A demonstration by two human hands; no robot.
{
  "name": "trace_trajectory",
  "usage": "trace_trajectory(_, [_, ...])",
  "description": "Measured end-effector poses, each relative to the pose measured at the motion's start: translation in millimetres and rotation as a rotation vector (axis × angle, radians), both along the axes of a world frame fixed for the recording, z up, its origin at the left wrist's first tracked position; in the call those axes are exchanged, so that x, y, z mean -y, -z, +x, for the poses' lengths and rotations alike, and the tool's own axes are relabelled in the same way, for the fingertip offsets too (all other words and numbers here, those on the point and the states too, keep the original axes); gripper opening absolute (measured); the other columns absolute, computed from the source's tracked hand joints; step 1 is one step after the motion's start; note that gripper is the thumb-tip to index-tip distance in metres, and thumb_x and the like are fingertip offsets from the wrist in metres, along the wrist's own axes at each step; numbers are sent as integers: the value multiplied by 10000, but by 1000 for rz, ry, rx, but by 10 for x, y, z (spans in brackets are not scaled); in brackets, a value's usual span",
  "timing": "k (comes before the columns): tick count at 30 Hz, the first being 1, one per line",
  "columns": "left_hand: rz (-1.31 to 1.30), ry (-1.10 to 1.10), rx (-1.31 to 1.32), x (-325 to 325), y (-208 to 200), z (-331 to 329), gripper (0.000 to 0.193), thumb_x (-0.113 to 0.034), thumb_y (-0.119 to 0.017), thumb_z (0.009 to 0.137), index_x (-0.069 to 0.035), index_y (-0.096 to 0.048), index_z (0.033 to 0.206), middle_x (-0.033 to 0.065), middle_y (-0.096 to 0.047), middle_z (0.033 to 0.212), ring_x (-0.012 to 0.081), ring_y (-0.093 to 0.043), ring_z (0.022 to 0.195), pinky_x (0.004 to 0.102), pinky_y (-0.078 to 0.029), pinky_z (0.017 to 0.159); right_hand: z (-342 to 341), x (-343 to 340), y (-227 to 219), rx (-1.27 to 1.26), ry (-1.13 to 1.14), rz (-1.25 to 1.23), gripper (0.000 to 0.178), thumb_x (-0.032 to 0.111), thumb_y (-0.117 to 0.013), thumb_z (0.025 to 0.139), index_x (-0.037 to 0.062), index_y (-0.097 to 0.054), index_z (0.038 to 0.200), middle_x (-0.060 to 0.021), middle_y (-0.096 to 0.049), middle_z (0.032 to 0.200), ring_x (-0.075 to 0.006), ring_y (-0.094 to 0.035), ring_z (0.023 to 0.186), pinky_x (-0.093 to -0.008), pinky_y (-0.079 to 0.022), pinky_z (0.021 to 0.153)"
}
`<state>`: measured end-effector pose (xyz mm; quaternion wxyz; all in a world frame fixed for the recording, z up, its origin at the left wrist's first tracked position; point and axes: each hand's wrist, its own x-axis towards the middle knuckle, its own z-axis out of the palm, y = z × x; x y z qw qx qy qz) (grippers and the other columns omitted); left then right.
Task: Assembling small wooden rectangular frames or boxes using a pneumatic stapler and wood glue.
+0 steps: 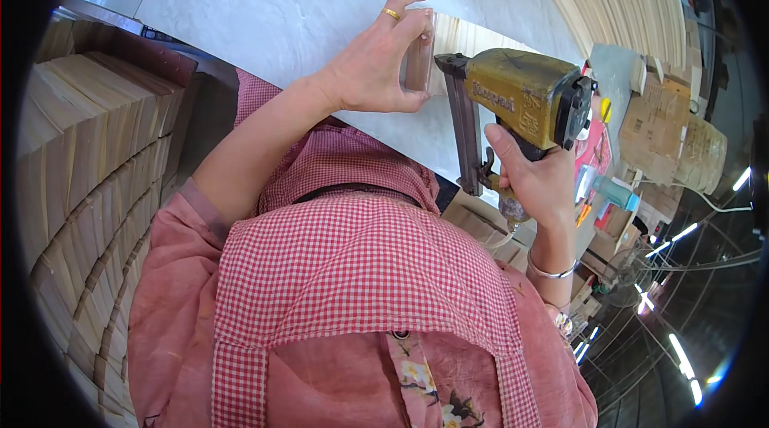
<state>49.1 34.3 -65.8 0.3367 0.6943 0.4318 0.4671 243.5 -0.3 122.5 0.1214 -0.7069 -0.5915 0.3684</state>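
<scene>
1. Right now the left hand [376,60] is closed around a small wooden block [419,60], fingers over its top and thumb below, pressing it upright against the pale table [264,4].
2. The right hand [533,176] is clenched on the grip of a yellow nail gun [521,96], whose dark nose touches the block's right face.
3. So the block lies directly left of the gun's nose, between the two hands; the gun's body runs left to right, its magazine hanging down toward the person.
4. The block's long axis stands roughly vertical in the picture, square to the gun's line.
5. The left fingertips sit just beside the nose, with little spare room there.
6. Slats of pale wood [473,36] lie just behind the block; stacked wooden pieces [96,156] fill the person's left, well apart.
7. Open table surface stretches away beyond the left hand.
</scene>
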Motion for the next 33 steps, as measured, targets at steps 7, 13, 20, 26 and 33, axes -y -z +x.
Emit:
trace_trajectory(7, [-16, -6, 19, 21, 3, -21, 615, -197, -845, 655, -99, -448, 1114, 174, -309, 1579, 402, -377, 1423, 484, -404, 1139, -33, -142, -64, 45, -34, -42, 332, 95, -814, 851, -38, -672, 1119, -96, -753, 948, -167, -681, 754, -288, -546, 645])
trace_trajectory(13, [68, -192, -5, 175, -8, -43, 527, -199, -827, 693, -75, -485, 1073, 214, -306, 1587, 409, -403, 1395, 465, -391, 1132, 47, -339, -131, 60, -120, -17, 335, 112, -821, 845, -38, -672, 1105, -100, -745, 909, -159, -668, 714, -281, -537, 612])
trace_trajectory(20, [114, -377, -34, 260, 88, -49, 388, -152, -773, 752, -64, -512, 1027, 235, -318, 1575, 439, -357, 1440, 468, -359, 1158, -90, -695, -244, 199, -53, -109, 336, 174, -819, 859, -41, -671, 1071, -80, -684, 736, -118, -566, 511, -246, -454, 459])
trace_trajectory(26, [88, -341, -37, 261, 88, -48, 367, -124, -755, 756, -65, -511, 1025, 235, -322, 1572, 450, -312, 1479, 476, -347, 1173, 0, -800, -134, 119, -109, -72, 348, 221, -814, 870, -42, -668, 1045, -51, -624, 647, -97, -486, 430, -231, -383, 396])
trace_trajectory(33, [78, -343, -18, 264, 109, -55, 350, -115, -750, 743, -68, -517, 999, 227, -368, 1547, 435, -338, 1463, 476, -343, 1175, -3, -920, -180, 138, -132, -131, 345, 220, -815, 866, -45, -665, 1031, -46, -614, 635, -102, -506, 446, -233, -395, 400])
